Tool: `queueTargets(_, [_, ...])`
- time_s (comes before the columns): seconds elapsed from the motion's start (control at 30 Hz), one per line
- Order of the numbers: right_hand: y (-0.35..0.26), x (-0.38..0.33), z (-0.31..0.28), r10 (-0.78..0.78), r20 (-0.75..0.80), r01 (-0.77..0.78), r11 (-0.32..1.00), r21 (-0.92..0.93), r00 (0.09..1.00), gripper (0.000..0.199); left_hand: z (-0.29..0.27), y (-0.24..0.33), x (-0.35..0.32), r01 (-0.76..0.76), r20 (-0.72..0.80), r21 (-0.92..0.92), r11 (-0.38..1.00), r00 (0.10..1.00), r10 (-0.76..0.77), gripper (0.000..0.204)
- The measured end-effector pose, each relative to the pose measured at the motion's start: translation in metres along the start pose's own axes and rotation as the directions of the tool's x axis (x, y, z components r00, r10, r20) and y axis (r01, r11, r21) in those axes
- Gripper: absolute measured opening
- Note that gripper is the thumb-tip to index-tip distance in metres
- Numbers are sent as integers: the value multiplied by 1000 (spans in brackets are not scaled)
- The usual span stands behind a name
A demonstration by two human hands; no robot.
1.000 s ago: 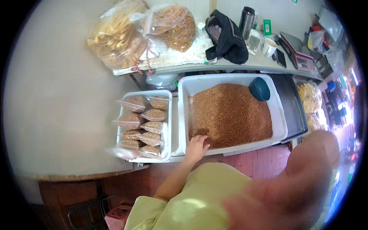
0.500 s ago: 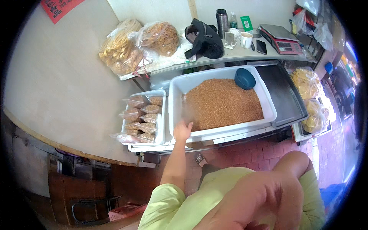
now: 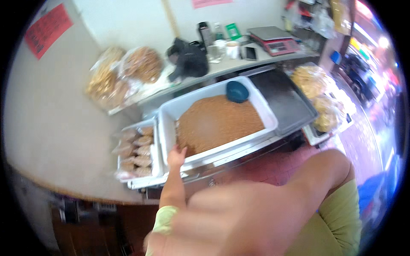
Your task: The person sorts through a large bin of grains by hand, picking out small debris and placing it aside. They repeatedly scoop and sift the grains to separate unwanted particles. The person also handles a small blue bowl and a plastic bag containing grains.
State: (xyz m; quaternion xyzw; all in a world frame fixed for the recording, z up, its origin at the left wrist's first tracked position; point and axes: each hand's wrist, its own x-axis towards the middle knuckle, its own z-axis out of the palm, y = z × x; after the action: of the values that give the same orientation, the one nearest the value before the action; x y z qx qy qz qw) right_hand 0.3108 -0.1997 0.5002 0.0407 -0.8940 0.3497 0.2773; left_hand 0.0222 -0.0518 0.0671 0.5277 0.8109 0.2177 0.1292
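Observation:
My left hand rests at the near left corner of a white tub, its thumb spread from the other fingers and nothing visible in it. Small brown grains are heaped inside the tub. A dark teal bowl sits in the far right corner, partly on the grains. Close to the camera, my right hand is large and smeared by motion, so its fingers cannot be made out. To the left of the tub stands a smaller white tray holding several filled clear bags.
Right of the tub lies a dark tray, with bags of yellow food beyond it. The shelf behind carries a red scale, a white mug, a phone, a black bag and big food bags.
My right hand has come up in front of my body and now covers much of the lower middle. The whole view has shifted and tilted. My left hand stays at the same tub corner.

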Motion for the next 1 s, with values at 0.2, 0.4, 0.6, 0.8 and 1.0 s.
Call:
queueTargets(0.2, [-13,-52,-24,-542,141,331,272,-903,829,24,-2,32,3,12,120,-7,1000,993,-12,57])
queueTargets(0.4, [-60,-105,-53,154,-350,-367,610,-702,924,26,-10,3,8,83,234,162,983,965,-120,69])
queueTargets(0.6, [99,-148,-99,-42,-879,-709,573,-411,476,13,15,-19,33,29,377,88,996,924,-60,90])
queueTargets(0.8, [290,-243,-66,405,-895,-881,473,30,187,20,79,-87,78,5,514,-55,998,857,24,102])
queueTargets(1.0, [355,-304,1,684,-707,-979,195,-61,180,28,110,-118,78,156,667,-83,984,742,-62,92])
